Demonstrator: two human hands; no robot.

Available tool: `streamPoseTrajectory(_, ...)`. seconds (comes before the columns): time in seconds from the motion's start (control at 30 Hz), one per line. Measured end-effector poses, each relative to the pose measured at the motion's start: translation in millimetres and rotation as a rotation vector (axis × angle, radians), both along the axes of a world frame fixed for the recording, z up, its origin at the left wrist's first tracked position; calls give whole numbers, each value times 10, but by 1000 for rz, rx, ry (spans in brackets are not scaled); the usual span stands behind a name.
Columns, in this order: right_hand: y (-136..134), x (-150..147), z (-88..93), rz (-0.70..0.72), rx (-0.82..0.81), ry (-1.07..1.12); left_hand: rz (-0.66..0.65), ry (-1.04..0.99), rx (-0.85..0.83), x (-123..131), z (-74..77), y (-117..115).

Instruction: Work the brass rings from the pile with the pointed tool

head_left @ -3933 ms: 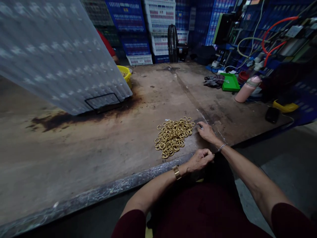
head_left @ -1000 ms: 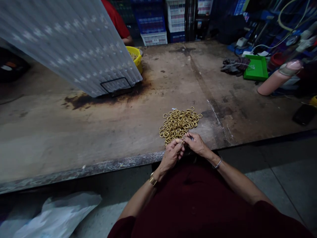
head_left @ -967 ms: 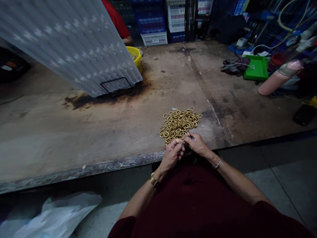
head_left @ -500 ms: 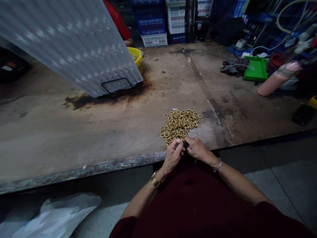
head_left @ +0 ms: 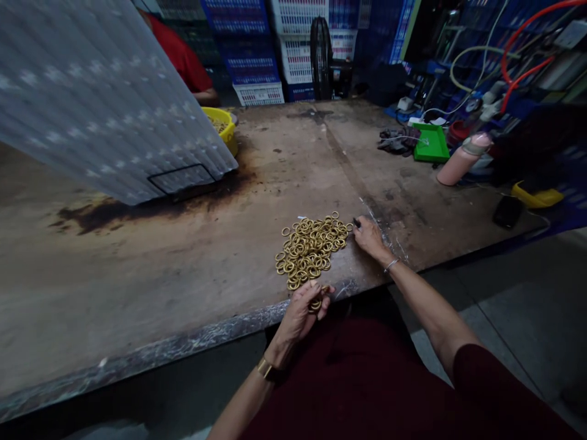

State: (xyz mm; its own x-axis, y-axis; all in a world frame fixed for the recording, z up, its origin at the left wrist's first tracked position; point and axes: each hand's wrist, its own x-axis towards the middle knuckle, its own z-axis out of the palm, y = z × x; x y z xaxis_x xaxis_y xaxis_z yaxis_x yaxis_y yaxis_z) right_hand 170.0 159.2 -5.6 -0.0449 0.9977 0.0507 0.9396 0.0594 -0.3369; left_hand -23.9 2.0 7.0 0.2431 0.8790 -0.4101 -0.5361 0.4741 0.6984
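A heap of brass rings (head_left: 310, 245) lies on the stained wooden table (head_left: 192, 244) near its front edge. My left hand (head_left: 302, 308) is at the table's edge just below the heap, fingers curled round a few brass rings (head_left: 317, 302). My right hand (head_left: 368, 237) rests on the table at the heap's right side, fingers pinched on a small dark object (head_left: 356, 223) that I cannot make out.
A grey patterned sheet (head_left: 101, 98) slopes over the table's left. Behind it are a yellow tub (head_left: 222, 125) and a person's red sleeve (head_left: 181, 58). A green tray (head_left: 428, 142), a pink bottle (head_left: 461, 160), dark gloves (head_left: 397, 140), hoses and stacked crates fill the right and back.
My hands were together below the heap; now they are apart. The right hand has reached out to the heap's right side, and the left stays at the table edge holding rings.
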Motion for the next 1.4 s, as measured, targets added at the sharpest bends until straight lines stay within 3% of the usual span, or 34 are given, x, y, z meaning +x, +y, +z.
streamPoseTrajectory(0.17,224,-4,-55,67,-55,-59,-4,-111,-66,-55,35,30)
streamPoseTrajectory(0.4,221,21,-51,85,-91,-95,18,-164,-75,-87,-76,39)
streamPoseTrajectory(0.57,-43,8,-104,22,-34,60,37,-156,-101,-90,-118,50)
streamPoseTrajectory(0.77,-681,-288,-138,302,40,502,120,-39,-49,-23,-126,85)
streamPoseTrajectory(0.9,-927,-497,-88,347,-34,662,181,70,2,36,-173,83)
streamPoseTrajectory(1.03,-1001,-601,-55,366,-161,766,195,173,54,26,-210,57)
streamPoseTrajectory(1.23,-995,-645,-27,328,-303,838,194,506,190,-31,-150,23)
streamPoseTrajectory(1.4,-968,-665,-15,270,-302,804,109,450,157,-36,-162,5)
